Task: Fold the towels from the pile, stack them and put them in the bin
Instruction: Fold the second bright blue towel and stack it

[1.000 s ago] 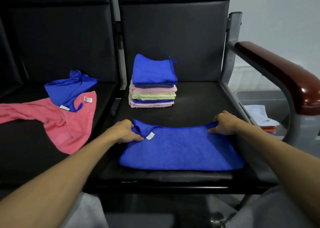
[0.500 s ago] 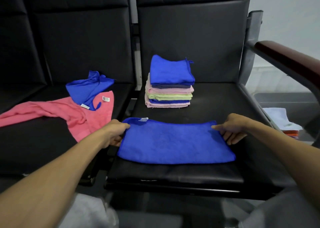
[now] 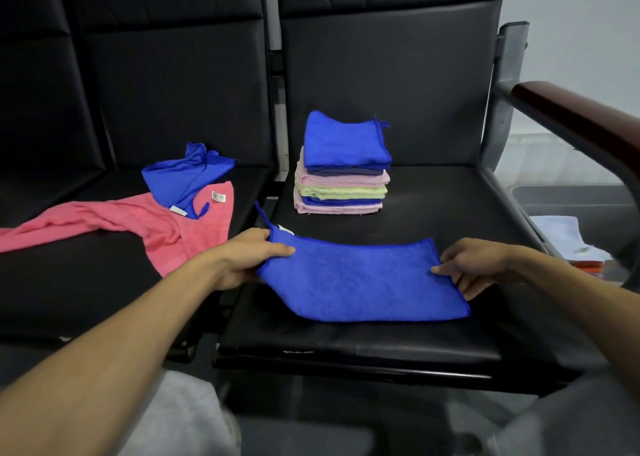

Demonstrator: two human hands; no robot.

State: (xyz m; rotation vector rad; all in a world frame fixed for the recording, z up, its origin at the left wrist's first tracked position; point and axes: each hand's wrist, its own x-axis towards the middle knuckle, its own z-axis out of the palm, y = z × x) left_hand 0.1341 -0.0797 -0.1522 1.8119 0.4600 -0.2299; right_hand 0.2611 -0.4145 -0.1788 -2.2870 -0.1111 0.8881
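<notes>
A blue towel (image 3: 360, 279), folded into a long strip, lies across the front of the right black seat. My left hand (image 3: 242, 258) pinches its left end, which is lifted a little off the seat. My right hand (image 3: 474, 265) grips its right edge, fingers tucked underneath. Behind it stands a stack of folded towels (image 3: 343, 168), blue on top with pink, yellow-green and blue below. On the left seat lie an unfolded pink towel (image 3: 138, 227) and a crumpled blue towel (image 3: 187, 175). A grey bin (image 3: 575, 206) sits at the right beyond the chair, holding folded towels (image 3: 568, 241).
The chair's metal frame and dark red armrest (image 3: 581, 116) stand between the right seat and the bin. A gap separates the two seats (image 3: 277, 192). My knees in grey trousers are at the bottom edge.
Both hands have shifted from the towel's far corners to its short ends. The left end is now raised off the seat.
</notes>
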